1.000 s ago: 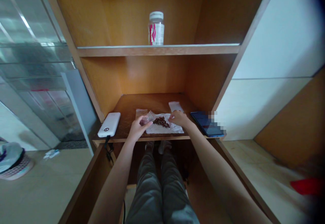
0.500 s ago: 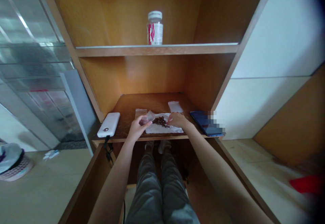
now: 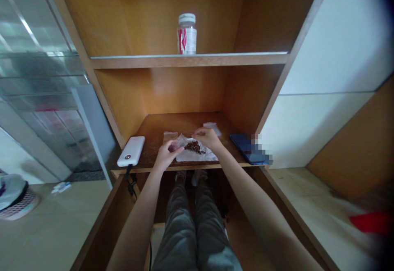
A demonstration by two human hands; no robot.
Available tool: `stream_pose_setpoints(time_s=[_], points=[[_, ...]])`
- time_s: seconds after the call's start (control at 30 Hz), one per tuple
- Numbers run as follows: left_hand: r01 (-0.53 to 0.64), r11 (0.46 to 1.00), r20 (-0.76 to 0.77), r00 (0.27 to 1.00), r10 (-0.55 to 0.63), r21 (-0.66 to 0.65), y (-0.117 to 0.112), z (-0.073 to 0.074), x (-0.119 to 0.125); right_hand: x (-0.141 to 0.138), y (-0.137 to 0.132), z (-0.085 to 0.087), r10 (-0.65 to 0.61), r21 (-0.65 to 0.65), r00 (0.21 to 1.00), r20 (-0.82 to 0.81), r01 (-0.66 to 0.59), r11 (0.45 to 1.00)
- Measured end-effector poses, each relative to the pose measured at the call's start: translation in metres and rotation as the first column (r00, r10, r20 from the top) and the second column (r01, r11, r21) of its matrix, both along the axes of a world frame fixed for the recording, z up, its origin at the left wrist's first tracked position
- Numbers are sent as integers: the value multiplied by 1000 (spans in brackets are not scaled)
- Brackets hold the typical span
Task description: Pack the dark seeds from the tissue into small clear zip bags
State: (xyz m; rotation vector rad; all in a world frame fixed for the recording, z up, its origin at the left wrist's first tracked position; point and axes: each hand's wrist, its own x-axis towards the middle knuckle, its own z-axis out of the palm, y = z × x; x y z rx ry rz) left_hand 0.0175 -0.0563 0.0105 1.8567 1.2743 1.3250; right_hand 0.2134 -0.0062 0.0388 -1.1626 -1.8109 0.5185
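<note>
My left hand (image 3: 168, 153) is closed on a small clear plastic bag (image 3: 181, 140), which it holds at the left of a dark brown heap. The heap of small dried pieces (image 3: 194, 147) lies on a white sheet (image 3: 207, 155) that looks like paper or tissue. Above the heap's far side, my right hand (image 3: 207, 136) has its thumb and fingertips pinched together. Whatever is between those fingertips is too small to make out. Another clear bag (image 3: 170, 136) lies flat behind my left hand, and a further zip bag (image 3: 212, 128) lies behind my right hand.
At the left end of the shelf board lies a white power bank (image 3: 132, 150) with a black cable (image 3: 129, 178). A dark phone (image 3: 248, 148) lies at the right. A white-capped bottle (image 3: 186, 35) stands on the upper shelf (image 3: 138, 62). Below, a lattice-sided bin (image 3: 23, 203) stands on the floor.
My right hand has moved left and away from me, from the right edge of the brown heap to above its far side. My left hand and its bag have stayed put.
</note>
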Motion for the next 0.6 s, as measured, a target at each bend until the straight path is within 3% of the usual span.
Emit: stream_pose_setpoints(time_s=[0.2,0.4,0.53,0.6], points=[[18,1000,-11,1000,-18,-3,0,0,1,-25,-3,5,113,-45,991,-67,-116,992],[31,999,-14,999,-31,-9,-1,2,1,-26,-2,2,183,-73,981,-65,-187,980],[20,1000,-24,1000,-20,-12,-2,3,0,-19,-1,2,110,-10,992,-68,-111,994],[12,1000,-35,999,-12,-13,-2,3,0,-13,-2,1,57,35,998,9,-57,998]])
